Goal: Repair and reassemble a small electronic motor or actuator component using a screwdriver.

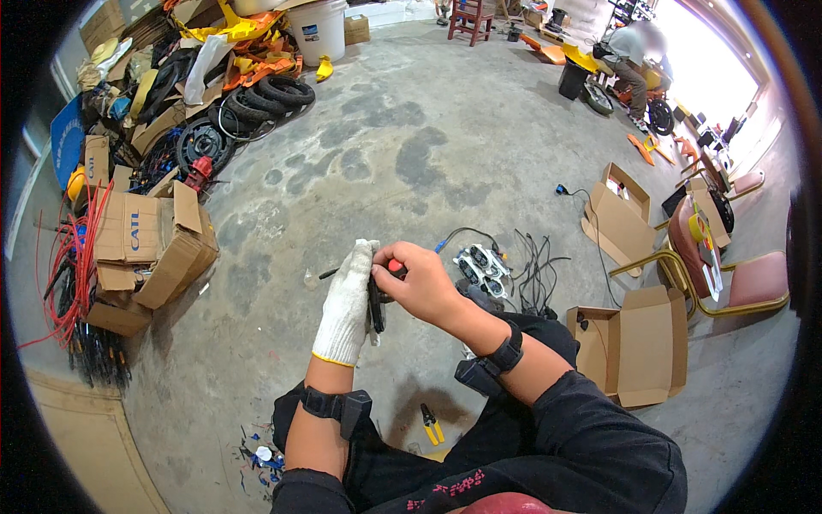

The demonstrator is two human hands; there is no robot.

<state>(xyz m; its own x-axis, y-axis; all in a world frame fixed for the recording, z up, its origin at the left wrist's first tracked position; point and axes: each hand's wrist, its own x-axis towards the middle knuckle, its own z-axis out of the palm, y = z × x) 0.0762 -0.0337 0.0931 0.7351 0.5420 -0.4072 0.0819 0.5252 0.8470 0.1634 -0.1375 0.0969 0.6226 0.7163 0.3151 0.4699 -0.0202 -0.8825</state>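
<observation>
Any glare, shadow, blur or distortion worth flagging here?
Head view: the bright opening at upper right is blown out white; head view: the co-worker's head is blurred; head view: fisheye bending, black corners; head view: a soft shadow beside the yellow-handled tool; head view: left hand and right hand fairly sharp.

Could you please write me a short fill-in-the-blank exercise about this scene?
The yellow-hemmed white knitted glove is worn on the person's ____ hand.
Besides black, the small object at the bare right hand shows ____.
The black-headed pliers on the grey concrete floor have ____ handles.
Missing words: left; red; yellow.
</observation>
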